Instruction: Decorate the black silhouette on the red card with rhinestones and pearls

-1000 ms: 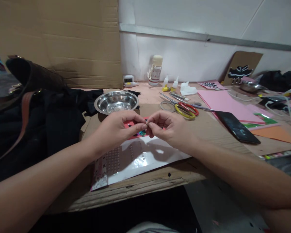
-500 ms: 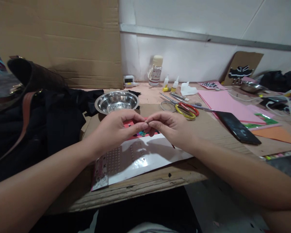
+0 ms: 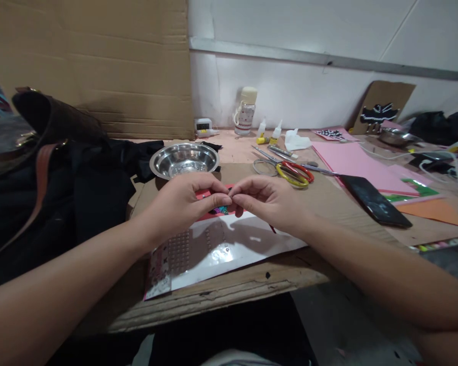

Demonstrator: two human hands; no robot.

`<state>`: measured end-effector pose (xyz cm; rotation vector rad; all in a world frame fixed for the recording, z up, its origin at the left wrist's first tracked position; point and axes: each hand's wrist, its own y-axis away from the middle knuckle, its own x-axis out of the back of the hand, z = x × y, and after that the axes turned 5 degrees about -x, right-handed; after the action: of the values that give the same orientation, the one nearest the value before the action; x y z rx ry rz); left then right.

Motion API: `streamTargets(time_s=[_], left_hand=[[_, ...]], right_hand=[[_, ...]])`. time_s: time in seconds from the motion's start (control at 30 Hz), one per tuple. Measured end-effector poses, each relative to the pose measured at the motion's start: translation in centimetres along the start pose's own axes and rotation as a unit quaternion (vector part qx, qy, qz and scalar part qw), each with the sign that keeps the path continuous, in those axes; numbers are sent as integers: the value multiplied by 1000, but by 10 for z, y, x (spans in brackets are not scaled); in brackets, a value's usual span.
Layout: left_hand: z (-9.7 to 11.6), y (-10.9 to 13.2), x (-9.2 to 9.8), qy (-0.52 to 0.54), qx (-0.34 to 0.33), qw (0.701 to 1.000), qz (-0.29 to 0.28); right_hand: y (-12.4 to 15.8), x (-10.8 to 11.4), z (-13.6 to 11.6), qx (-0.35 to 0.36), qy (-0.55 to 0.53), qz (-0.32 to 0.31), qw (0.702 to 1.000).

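Observation:
My left hand (image 3: 189, 201) and my right hand (image 3: 269, 201) meet fingertip to fingertip above the work surface. Both are pinched closed, and whatever sits between the tips is too small to make out. Beneath them lies a red sheet (image 3: 204, 194) with a patch of purple and teal glitter (image 3: 220, 209), partly hidden by my fingers. Nearer to me is a white sheet (image 3: 248, 239). On its left part rests a clear sheet of stick-on pearls (image 3: 180, 251) in rows.
A steel bowl (image 3: 183, 158) stands behind my left hand. Scissors (image 3: 293, 174) with red and yellow handles, glue bottles (image 3: 276, 132) and a flask (image 3: 245, 112) are farther back. A phone (image 3: 374, 200) and pink paper (image 3: 361, 162) lie right; a dark bag (image 3: 61, 122) sits left.
My fingertips have shifted slightly against each other, the right fingers turning a little. Both hands stay in nearly the same place, and the things around them have not moved.

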<state>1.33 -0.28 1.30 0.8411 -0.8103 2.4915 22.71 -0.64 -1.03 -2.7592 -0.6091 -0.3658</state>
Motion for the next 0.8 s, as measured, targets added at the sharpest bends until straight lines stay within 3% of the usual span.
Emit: streamTargets(time_s=[0.4,0.63,0.8], left_hand=[[-1,1,-3,-10,-29,1000,3],[-1,0,-3,-20,-55,998,3],[0,1,-4,-27,-56,998,3]], right_hand=[[3,-5,-4,26,91,51,994],[3,-4,-2,22,67,46,996],[4,-2,2,29,108,40,993]])
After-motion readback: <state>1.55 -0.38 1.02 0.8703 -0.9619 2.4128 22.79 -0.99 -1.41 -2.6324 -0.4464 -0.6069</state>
